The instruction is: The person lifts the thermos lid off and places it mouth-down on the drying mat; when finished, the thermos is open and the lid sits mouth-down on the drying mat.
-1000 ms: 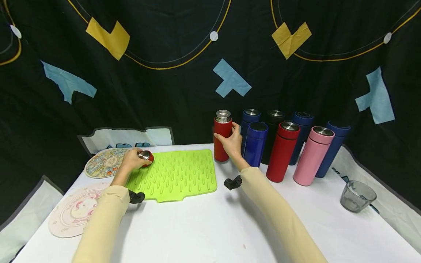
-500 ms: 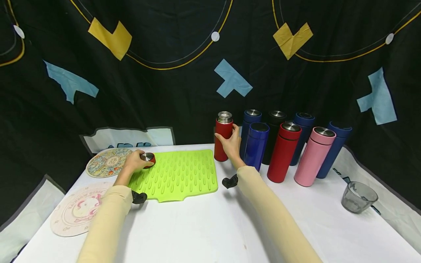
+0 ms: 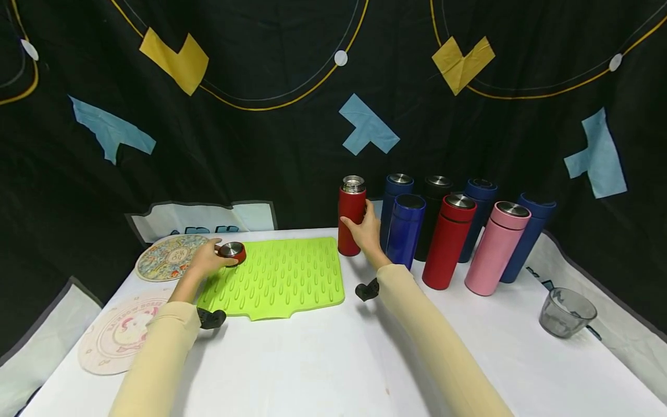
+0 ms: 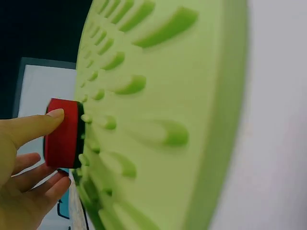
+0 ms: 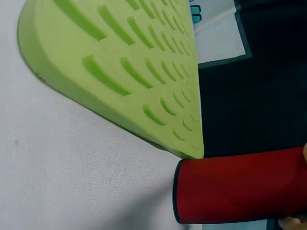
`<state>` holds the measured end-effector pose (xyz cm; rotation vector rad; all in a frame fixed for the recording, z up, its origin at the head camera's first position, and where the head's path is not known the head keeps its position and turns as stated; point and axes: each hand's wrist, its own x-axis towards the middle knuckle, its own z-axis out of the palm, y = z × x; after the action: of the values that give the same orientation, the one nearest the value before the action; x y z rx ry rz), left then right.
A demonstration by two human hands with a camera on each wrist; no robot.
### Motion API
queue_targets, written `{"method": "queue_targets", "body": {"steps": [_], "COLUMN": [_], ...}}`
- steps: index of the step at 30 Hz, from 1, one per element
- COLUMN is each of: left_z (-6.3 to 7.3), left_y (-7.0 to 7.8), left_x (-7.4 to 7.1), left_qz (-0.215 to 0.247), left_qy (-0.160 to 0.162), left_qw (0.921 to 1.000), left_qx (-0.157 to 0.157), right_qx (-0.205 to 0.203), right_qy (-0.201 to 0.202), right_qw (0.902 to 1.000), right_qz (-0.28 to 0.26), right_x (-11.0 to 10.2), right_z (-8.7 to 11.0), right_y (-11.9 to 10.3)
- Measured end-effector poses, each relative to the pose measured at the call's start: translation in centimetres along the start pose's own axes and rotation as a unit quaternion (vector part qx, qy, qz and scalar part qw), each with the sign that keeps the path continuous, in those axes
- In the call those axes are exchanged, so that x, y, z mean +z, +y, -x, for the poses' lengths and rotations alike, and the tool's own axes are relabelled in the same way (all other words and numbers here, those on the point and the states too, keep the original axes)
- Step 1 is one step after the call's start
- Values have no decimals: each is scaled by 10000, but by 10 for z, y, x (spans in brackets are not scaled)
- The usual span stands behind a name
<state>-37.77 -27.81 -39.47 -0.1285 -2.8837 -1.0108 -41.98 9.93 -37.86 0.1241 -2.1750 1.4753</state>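
Note:
On the far left part of the green ridged mat sits a small red cap with a silver top. My left hand is beside it. In the left wrist view the thumb lies on the red cap, while the other fingers are spread loosely below it. Right of the mat, a red thermos bottle stands upright without a cap, its steel neck bare. My right hand spreads around its right side, thumb across the front. The right wrist view catches only fingertips near the red bottle.
Several capped bottles stand at the right, including a blue one, a red one and a pink one. A glass cup is near the right edge. Two round placemats lie left. A black curtain hangs behind.
The red cap has come level on the mat, and my left fingers have loosened from it. My right fingers have slackened and drawn back slightly from the bottle, which has barely moved.

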Motion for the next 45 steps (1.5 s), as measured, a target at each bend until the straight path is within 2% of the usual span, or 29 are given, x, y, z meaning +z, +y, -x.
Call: {"method": "queue_targets", "body": {"steps": [5, 8, 13, 18, 22, 25, 29, 32, 35, 38, 41, 45], "left_z": [14, 27, 52, 73, 84, 88, 90, 91, 91, 92, 94, 94], "left_y": [2, 7, 19, 30, 34, 33, 28, 24, 22, 23, 24, 23], "left_x": [-6, -9, -7, 0, 5, 7, 13, 17, 20, 19, 19, 21], "left_qz": [220, 256, 78, -96, -121, -172, -264, -357, -402, -448, -511, -580], "left_qy": [505, 741, 735, 546, 366, 85, -363, -508, -568, -706, -849, -854], "left_qw": [9982, 9961, 9928, 9882, 9858, 9859, 9835, 9800, 9792, 9811, 9815, 9811], "left_qx": [246, 403, 943, 1425, 1634, 1660, 1752, 1888, 1907, 1748, 1636, 1639], "right_qx": [116, 32, -225, -470, -865, -1386, -2122, -2379, -2359, -2256, -2129, -1899], "right_qy": [-4, -80, -246, -462, -434, -228, 158, 477, 742, 889, 975, 1056], "right_qw": [9998, 9996, 9980, 9951, 9930, 9891, 9771, 9700, 9689, 9701, 9721, 9761], "right_qz": [-171, -274, -534, -737, -674, -441, 6, 131, 91, 100, 161, -8], "right_x": [-7, -13, -26, -48, -69, -84, -103, -117, -128, -135, -137, -133], "right_z": [9, 20, 40, 61, 78, 84, 84, 79, 73, 66, 62, 58], "right_y": [-9, -18, -30, -43, -53, -58, -63, -66, -65, -60, -51, -41]}}
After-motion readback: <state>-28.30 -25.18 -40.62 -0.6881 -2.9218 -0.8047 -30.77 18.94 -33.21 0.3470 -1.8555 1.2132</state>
